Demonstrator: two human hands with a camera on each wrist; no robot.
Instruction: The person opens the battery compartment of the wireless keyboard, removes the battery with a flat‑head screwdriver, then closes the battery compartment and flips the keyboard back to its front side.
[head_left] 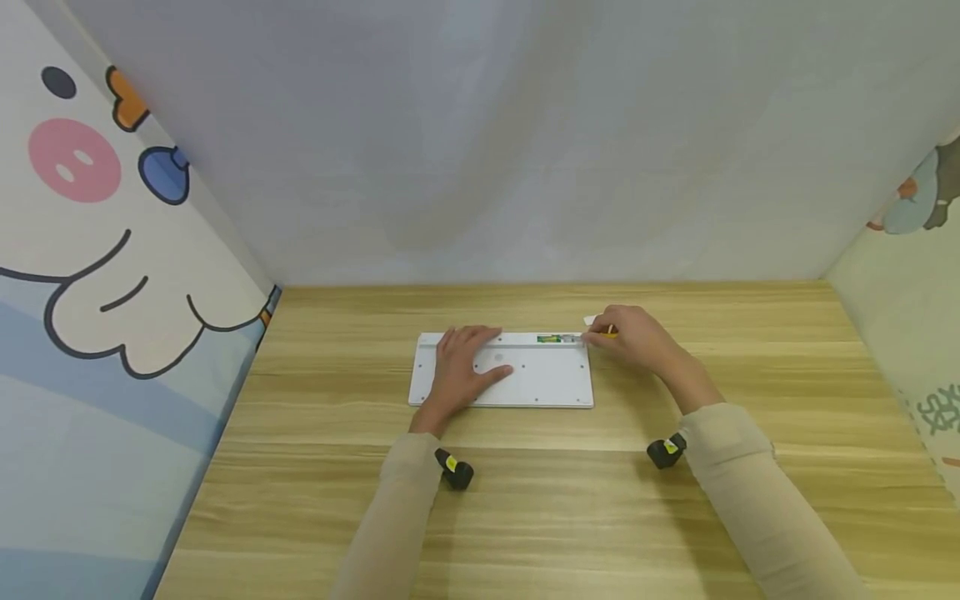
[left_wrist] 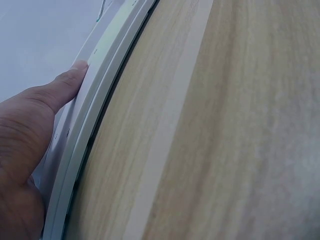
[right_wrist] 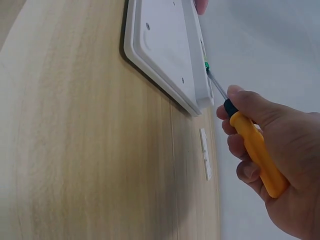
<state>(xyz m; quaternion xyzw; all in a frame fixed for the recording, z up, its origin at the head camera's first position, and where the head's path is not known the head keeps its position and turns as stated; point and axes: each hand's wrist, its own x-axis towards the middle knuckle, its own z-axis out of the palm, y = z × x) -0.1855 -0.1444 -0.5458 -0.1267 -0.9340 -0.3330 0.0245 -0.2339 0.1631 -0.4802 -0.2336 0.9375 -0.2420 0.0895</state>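
Note:
A white keyboard (head_left: pixel 551 383) lies underside up on the wooden table, small screws dotted over its back. My left hand (head_left: pixel 456 373) rests on its left part with thumb and fingers spread. At the right end of the raised far edge, a green battery (head_left: pixel 549 339) shows in the uncovered slot. In my right hand (head_left: pixel 633 333) I grip a screwdriver (right_wrist: pixel 255 150) by its orange handle, fingers curled round it. Its metal shaft reaches into the slot, the tip close to the green battery end. The exact contact is too small to tell.
A thin white battery cover (right_wrist: pixel 205 155) lies on the table beyond the keyboard's right end. Behind the table (head_left: pixel 345 500) stands a plain grey wall (head_left: pixel 480 167). Cartoon-printed panels flank it on both sides. A small black device hangs at each wrist.

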